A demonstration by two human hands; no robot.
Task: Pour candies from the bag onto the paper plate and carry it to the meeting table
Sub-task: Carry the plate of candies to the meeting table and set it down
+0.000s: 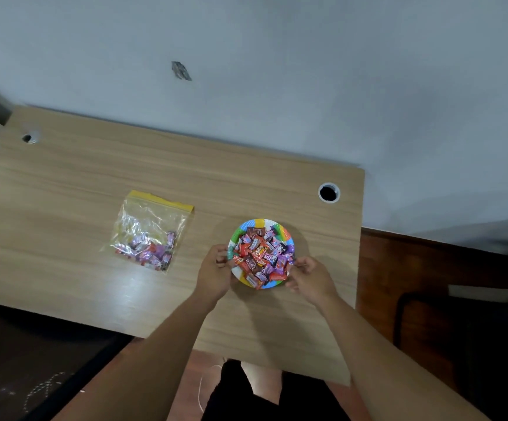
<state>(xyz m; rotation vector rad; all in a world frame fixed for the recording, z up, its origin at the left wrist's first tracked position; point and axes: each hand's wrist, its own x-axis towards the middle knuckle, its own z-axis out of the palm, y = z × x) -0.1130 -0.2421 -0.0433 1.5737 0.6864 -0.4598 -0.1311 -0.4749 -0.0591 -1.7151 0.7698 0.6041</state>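
Observation:
A paper plate with a rainbow-coloured rim (pixel 280 231) sits on the wooden desk (pixel 79 183), right of centre, heaped with red, brown and purple wrapped candies (pixel 261 256). My left hand (pixel 216 270) grips the plate's left rim. My right hand (pixel 310 276) pinches its lower right rim. A clear zip bag with a yellow seal (pixel 150 230) lies flat on the desk to the left, with several candies still inside at its near end.
A round cable hole (pixel 329 192) lies behind the plate near the desk's right edge, another (pixel 27 138) at the far left. A pale wall rises behind the desk. Reddish floor (pixel 398 268) and a dark chair (pixel 459 323) are to the right.

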